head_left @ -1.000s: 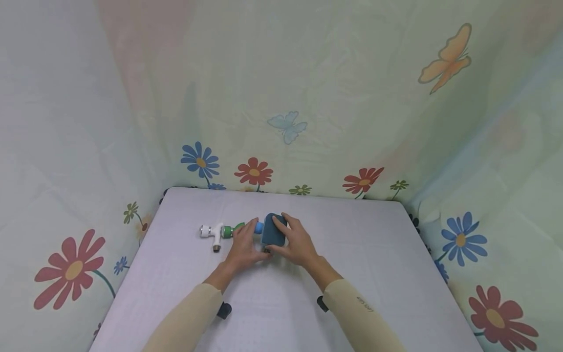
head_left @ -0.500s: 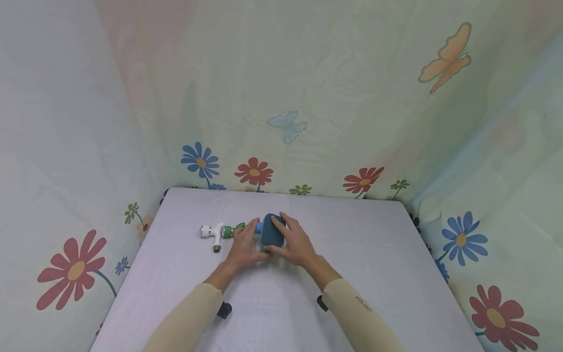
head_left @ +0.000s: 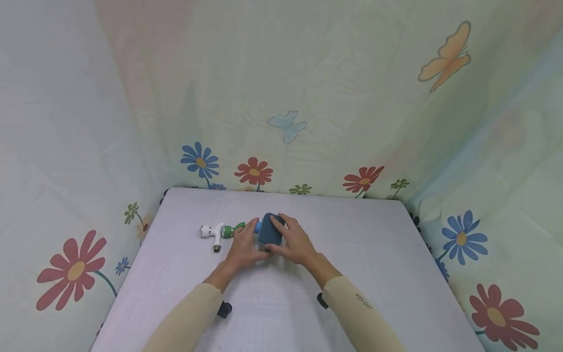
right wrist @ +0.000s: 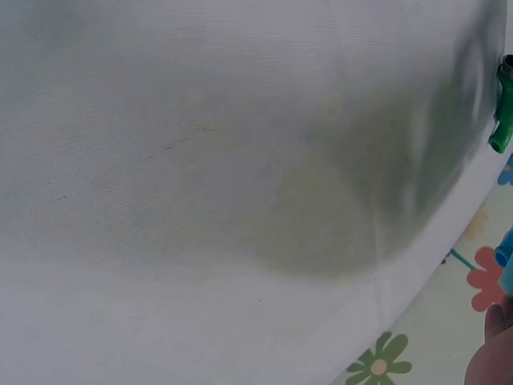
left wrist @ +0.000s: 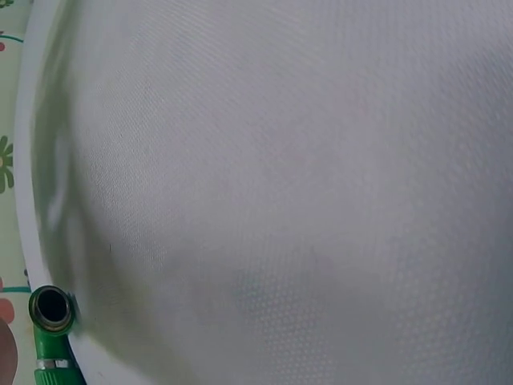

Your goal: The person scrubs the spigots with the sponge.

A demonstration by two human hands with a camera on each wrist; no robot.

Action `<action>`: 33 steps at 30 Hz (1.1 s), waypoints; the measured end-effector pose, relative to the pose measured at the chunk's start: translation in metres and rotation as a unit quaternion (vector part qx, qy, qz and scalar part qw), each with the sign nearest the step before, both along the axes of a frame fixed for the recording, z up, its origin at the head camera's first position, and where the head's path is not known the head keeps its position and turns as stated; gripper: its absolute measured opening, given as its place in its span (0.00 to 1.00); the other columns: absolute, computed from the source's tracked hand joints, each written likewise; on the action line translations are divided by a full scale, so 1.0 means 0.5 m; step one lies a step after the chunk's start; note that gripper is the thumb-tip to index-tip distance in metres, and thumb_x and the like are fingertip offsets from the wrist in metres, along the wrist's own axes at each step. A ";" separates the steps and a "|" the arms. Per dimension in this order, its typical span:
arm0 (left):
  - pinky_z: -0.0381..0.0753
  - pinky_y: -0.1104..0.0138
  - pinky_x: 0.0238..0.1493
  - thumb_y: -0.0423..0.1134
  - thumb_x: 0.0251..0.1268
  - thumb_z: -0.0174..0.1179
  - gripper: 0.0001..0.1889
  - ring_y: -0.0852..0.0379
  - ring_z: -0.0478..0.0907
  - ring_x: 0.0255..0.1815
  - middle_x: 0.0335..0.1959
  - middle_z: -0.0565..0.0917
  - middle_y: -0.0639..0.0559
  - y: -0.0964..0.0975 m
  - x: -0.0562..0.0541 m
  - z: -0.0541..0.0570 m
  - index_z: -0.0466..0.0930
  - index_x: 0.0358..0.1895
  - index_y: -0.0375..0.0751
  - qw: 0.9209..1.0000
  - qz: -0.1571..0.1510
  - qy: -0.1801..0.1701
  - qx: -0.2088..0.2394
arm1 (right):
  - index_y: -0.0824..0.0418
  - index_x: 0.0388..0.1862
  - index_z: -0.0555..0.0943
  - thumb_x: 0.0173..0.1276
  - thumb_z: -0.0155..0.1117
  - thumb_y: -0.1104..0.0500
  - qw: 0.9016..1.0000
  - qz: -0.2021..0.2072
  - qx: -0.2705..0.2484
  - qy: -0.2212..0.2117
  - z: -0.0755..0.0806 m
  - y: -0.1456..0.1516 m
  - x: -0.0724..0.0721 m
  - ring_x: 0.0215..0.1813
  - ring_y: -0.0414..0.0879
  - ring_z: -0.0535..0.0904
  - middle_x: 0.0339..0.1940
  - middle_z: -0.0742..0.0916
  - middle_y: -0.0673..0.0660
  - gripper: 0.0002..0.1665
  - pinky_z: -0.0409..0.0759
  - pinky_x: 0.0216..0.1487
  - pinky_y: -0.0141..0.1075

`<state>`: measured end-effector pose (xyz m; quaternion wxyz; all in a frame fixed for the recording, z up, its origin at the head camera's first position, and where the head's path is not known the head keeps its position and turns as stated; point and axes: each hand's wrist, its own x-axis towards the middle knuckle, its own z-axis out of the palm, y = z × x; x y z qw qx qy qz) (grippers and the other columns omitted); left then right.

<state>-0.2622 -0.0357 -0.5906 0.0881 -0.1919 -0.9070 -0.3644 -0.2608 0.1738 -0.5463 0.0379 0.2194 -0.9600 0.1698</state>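
My right hand (head_left: 299, 242) grips a flat dark blue pad (head_left: 270, 229) with rounded upper corners, fingers on its face and thumb below. Behind the pad shows the end of a blue plastic tap (head_left: 257, 227); the rest of it is hidden. My left hand (head_left: 242, 249) holds this tap from the left, its thumb close to my right thumb. A green tap (head_left: 227, 231) lies left of my left hand, partly covered by it. In the right wrist view the blue tap (right wrist: 502, 250) and a fingertip show at the right edge.
A white tap (head_left: 217, 230) with a threaded metal end lies beside the green one on the white tabletop (head_left: 374, 274). Flower-printed curtains (head_left: 281, 73) rise behind the table and at both sides. Dark wrist mounts (head_left: 225, 310) hang under the sleeves.
The pad and my right fingers have shifted slightly left, and the pad tilts a little more. My left hand, the green tap and the white tap stay nearly still.
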 end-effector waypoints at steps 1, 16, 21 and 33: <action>0.63 0.44 0.77 0.60 0.46 0.82 0.61 0.46 0.71 0.76 0.78 0.70 0.42 0.000 0.000 0.000 0.58 0.81 0.39 1.000 0.001 0.000 0.000 | 0.46 0.85 0.60 0.67 0.62 0.25 1.000 -0.001 0.004 -0.001 0.000 0.000 -0.001 0.82 0.56 0.63 0.83 0.65 0.58 0.54 0.72 0.77 0.55; 0.63 0.43 0.78 0.56 0.44 0.84 0.61 0.46 0.70 0.77 0.78 0.70 0.44 -0.002 0.005 0.002 0.59 0.81 0.42 0.999 -0.030 -0.030 0.027 | 0.47 0.85 0.60 0.65 0.67 0.27 1.000 -0.020 -0.001 -0.010 0.001 0.008 -0.012 0.80 0.58 0.65 0.83 0.66 0.60 0.56 0.73 0.76 0.55; 0.63 0.41 0.79 0.58 0.44 0.84 0.61 0.45 0.67 0.79 0.80 0.68 0.45 -0.003 0.007 0.000 0.58 0.82 0.43 0.998 -0.034 -0.046 0.024 | 0.48 0.85 0.60 0.65 0.68 0.27 1.000 -0.026 -0.003 -0.008 0.003 0.012 -0.014 0.80 0.59 0.65 0.83 0.66 0.60 0.57 0.72 0.76 0.55; 0.62 0.41 0.80 0.56 0.43 0.84 0.61 0.45 0.69 0.77 0.79 0.70 0.46 -0.001 0.011 0.008 0.58 0.81 0.42 0.998 -0.047 -0.048 0.019 | 0.48 0.85 0.59 0.65 0.68 0.28 0.999 -0.048 -0.007 -0.021 0.005 0.019 -0.025 0.80 0.60 0.64 0.83 0.66 0.61 0.57 0.70 0.78 0.56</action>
